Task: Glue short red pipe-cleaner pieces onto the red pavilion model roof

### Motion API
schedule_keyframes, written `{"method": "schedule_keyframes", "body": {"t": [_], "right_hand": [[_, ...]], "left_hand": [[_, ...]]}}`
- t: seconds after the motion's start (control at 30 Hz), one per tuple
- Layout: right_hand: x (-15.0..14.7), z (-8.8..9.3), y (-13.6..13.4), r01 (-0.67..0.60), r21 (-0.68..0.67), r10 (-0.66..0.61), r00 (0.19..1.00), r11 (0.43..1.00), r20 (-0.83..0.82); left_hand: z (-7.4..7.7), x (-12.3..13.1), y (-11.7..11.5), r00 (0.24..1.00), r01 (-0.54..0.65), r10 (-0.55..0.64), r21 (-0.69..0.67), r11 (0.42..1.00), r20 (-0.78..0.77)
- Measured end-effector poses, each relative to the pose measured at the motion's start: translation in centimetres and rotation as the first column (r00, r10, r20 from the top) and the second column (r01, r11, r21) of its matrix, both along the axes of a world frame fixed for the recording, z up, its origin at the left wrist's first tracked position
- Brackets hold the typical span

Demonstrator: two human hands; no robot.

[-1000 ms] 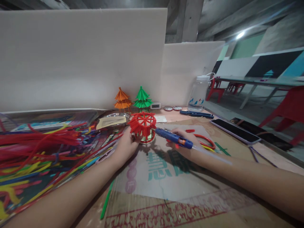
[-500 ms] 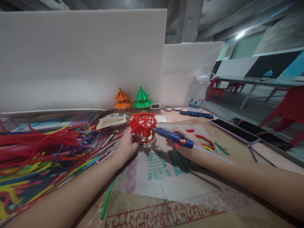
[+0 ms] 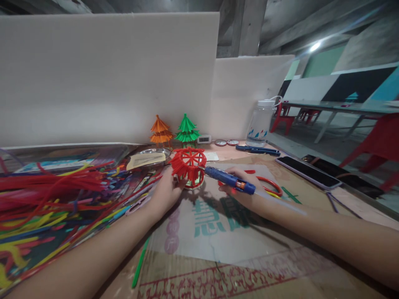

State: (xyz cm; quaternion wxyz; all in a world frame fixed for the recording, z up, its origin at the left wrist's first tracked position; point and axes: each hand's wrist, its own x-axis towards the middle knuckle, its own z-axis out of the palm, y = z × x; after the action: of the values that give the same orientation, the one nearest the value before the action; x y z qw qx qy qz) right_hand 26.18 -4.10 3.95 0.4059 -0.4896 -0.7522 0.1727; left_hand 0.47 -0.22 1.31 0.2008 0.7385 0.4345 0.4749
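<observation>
A small red pagoda model [image 3: 188, 166], made of fuzzy pipe cleaners, has a round, spoked top and a fringe of short strips. My left hand [image 3: 170, 187] grips its left side, with some fingers hidden behind it. In my right hand [image 3: 240, 189] is a blue hot glue gun [image 3: 230, 180], its nozzle pointing left and touching or nearly touching the fringe's right edge. The fingers wrap around the gun's handle, which is mostly hidden. Behind the model stand an orange pagoda [image 3: 161, 132] and a green pagoda [image 3: 187, 129].
Heaps of coloured pipe cleaners [image 3: 46, 195] cover the left side. Red-handled scissors [image 3: 274, 182] lie beyond my right wrist. A phone [image 3: 308, 171], a water bottle [image 3: 259, 122] and a dark blue tool [image 3: 257, 150] are at the right. A metal dish [image 3: 166, 153] sits behind my left hand.
Almost nothing differs. The red model and the glue gun's nozzle have shifted very slightly; both hands keep their hold.
</observation>
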Motion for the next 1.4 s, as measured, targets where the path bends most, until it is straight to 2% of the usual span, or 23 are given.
{"method": "schedule_keyframes", "body": {"t": [0.13, 0.37, 0.63, 0.93, 1.17, 1.27, 1.33, 1.4], "right_hand": [[0.0, -0.2, 0.1, 0.000, -0.008, 0.000, 1.000, 1.000, -0.018], [0.1, 0.1, 0.1, -0.002, 0.004, 0.001, 0.999, 1.000, 0.050], [0.4, -0.5, 0.5, 0.006, 0.052, -0.014, 0.990, 0.999, 0.139], [0.3, -0.1, 0.3, 0.018, 0.028, -0.022, 0.986, 0.999, 0.164], [0.3, 0.1, 0.0, -0.055, 0.055, 0.045, 0.986, 0.997, 0.160], [0.2, 0.1, -0.3, -0.044, 0.058, 0.041, 0.998, 0.997, 0.039], [0.2, 0.2, -0.5, -0.047, 0.039, 0.051, 0.991, 0.998, -0.127], [0.2, 0.6, -0.6, -0.105, 0.030, 0.110, 0.957, 0.994, -0.268]], "left_hand": [[0.0, 0.0, 0.1, 1.000, 0.005, -0.004, 0.040, 0.999, -0.010], [-0.2, 0.0, 0.2, 0.999, 0.025, -0.025, -0.009, 1.000, 0.034], [-0.1, 0.0, 0.1, 0.996, 0.053, -0.053, -0.002, 0.999, 0.065], [-0.1, 0.0, 0.1, 0.996, 0.051, -0.049, -0.020, 0.999, 0.076], [-0.3, 0.0, 0.3, 0.995, 0.046, -0.043, -0.038, 0.998, 0.087], [-0.3, 0.0, 0.4, 0.996, 0.040, -0.038, -0.024, 0.999, 0.084], [-0.3, 0.0, 0.4, 0.996, 0.045, -0.044, -0.021, 0.999, 0.075], [-0.3, 0.0, 0.4, 0.996, 0.054, -0.053, -0.017, 0.998, 0.069]]}}
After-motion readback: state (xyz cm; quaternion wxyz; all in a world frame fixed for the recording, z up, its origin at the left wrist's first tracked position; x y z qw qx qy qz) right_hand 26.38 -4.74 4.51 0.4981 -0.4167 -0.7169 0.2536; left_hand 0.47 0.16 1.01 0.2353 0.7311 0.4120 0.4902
